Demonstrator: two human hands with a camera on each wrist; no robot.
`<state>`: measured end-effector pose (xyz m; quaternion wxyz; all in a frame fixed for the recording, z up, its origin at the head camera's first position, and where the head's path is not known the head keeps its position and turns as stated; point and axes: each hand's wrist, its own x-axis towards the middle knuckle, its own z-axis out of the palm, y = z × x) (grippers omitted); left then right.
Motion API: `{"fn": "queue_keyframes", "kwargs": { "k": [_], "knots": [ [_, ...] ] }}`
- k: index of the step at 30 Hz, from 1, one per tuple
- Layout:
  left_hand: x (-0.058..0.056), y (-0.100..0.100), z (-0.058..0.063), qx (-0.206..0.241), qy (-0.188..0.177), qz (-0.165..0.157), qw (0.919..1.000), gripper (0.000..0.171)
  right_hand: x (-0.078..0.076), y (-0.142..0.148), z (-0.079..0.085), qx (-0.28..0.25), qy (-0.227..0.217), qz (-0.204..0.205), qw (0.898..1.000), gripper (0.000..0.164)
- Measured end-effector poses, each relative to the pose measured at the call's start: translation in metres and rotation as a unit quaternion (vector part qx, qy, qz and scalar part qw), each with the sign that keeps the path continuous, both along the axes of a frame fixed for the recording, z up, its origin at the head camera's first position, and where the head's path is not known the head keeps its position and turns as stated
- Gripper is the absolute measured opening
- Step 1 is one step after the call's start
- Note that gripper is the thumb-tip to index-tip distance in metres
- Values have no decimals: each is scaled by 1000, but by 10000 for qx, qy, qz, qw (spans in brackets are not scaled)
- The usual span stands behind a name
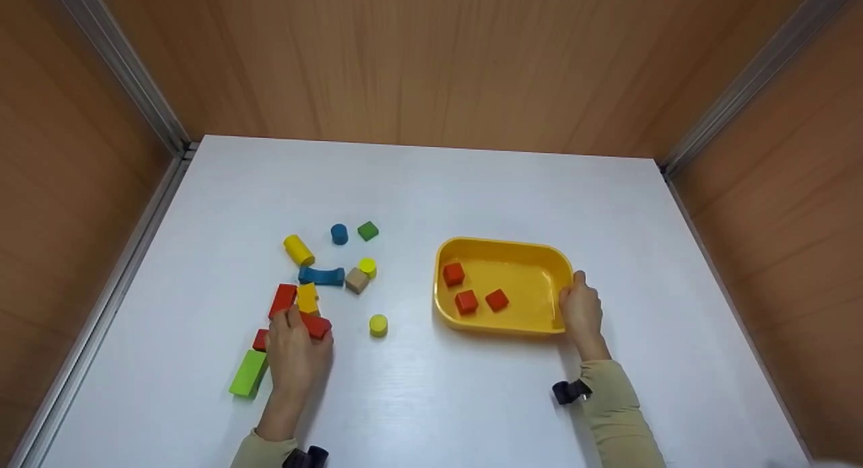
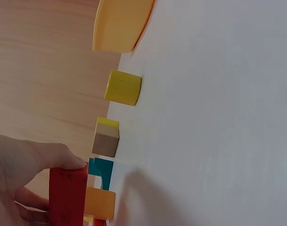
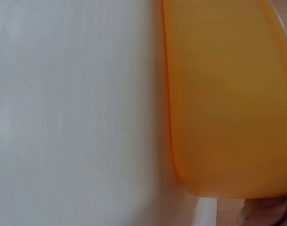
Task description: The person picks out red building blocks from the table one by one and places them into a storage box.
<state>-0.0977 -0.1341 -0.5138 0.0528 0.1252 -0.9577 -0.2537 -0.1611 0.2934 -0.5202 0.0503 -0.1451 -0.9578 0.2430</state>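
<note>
My left hand (image 1: 293, 353) holds a red block (image 1: 317, 325) between thumb and fingers; the same block shows upright and large in the left wrist view. Around that hand lie another red block (image 1: 282, 298), a yellow notched block (image 1: 307, 298), a partly hidden red block (image 1: 260, 340) and a light green rectangular block (image 1: 249, 373). On the other side, my right hand (image 1: 581, 311) grips the right rim of a yellow tray (image 1: 532, 272). Three red cubes (image 1: 466, 302) sit inside the tray, toward its left. Most of the right hand is out of the right wrist view.
Beyond the left hand are a blue curved block (image 1: 321, 276), a yellow cylinder (image 1: 299, 250), a blue cylinder (image 1: 339, 235), a green cube (image 1: 368, 231) and a plain wooden cube (image 1: 356, 280). Short yellow cylinders (image 1: 378, 326) lie nearby. Wooden walls (image 1: 418, 63) enclose the white table (image 1: 418, 400).
</note>
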Motion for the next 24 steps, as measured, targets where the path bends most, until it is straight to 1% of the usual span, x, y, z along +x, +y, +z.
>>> {"fn": "queue_keyframes", "kwargs": {
  "k": [6,11,16,24],
  "knots": [
    [0,9,6,-39,351,-96,9993,72,1,0,0,60,-15,94,9999,18],
    [-3,18,10,58,265,-83,9996,74,0,0,-2,24,-28,15,10000,17],
    [-9,27,15,244,174,-231,9993,75,-1,0,-2,33,-14,-1,10000,17],
    [-18,43,24,484,351,-481,9971,75,0,0,-2,32,-73,-31,10000,20]
  ]
}}
